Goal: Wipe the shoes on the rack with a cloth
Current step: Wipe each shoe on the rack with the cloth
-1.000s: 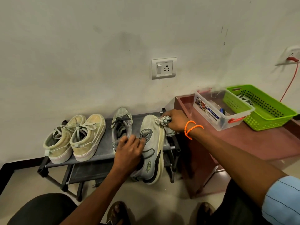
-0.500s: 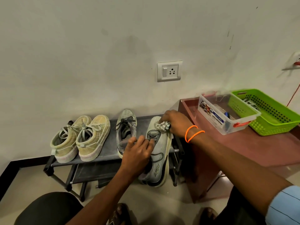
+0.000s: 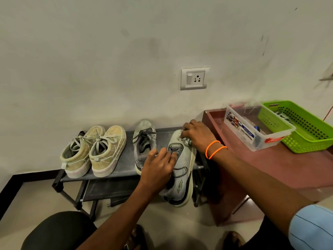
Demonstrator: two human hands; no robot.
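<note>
A grey sneaker [image 3: 182, 173] lies on its side at the right end of the black shoe rack [image 3: 124, 165], sole facing me, heel hanging over the front edge. My left hand [image 3: 158, 168] grips it at the middle. My right hand [image 3: 197, 136] holds a small crumpled cloth [image 3: 185, 139] pressed against the toe end of the sole; most of the cloth is hidden under my fingers. Its mate, a grey laced sneaker [image 3: 144, 143], stands upright to the left. A pair of beige sneakers [image 3: 93, 150] stands at the rack's left end.
A low maroon table [image 3: 270, 168] stands right of the rack, carrying a clear plastic box [image 3: 252, 127] and a green basket [image 3: 302, 125]. A wall socket [image 3: 195, 78] sits above the rack. A lower rack shelf [image 3: 111, 188] shows below. My knee [image 3: 59, 230] is at the bottom left.
My right hand with the cloth has slid a little along the toe end of the sole. My left hand keeps its grip on the shoe. The view has shifted slightly.
</note>
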